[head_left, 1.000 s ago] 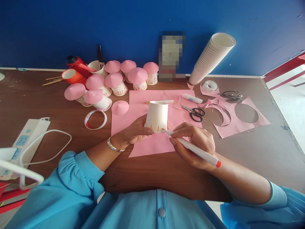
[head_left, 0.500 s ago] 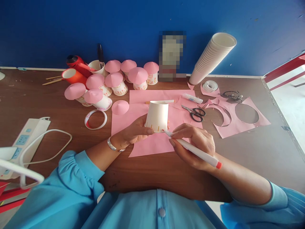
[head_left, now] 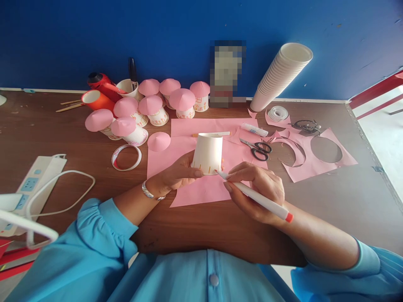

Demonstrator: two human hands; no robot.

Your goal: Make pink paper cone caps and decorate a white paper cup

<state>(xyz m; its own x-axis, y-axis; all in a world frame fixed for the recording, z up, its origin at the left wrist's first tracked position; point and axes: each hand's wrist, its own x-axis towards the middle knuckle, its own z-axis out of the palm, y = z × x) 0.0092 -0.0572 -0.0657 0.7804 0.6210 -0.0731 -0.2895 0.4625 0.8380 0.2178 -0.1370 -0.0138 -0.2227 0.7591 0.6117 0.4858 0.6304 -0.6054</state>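
My left hand [head_left: 182, 171] grips a white paper cup [head_left: 208, 153] near its lower edge, thumb in front. Short yellow-brown strokes mark the cup near that edge. In my right hand [head_left: 256, 188] is a white marker [head_left: 261, 200] with a red end, its tip at the cup's lower right edge. Pink paper sheets [head_left: 192, 193] lie on the table beneath the cup. Behind the cup, another marker [head_left: 225, 134] rests on the paper, partly hidden. Black-handled scissors [head_left: 260, 151] lie to the right of the cup, and a pink cone [head_left: 159, 142] sits to its left.
Several cups with pink cone tops [head_left: 182, 100] stand at the back left, near an orange cup [head_left: 92, 98]. A tape roll [head_left: 126, 157] lies before them. Stacked cups [head_left: 280, 75] lean on the blue wall. Paper scraps [head_left: 343, 155] lie right; a power strip [head_left: 34, 180] lies left.
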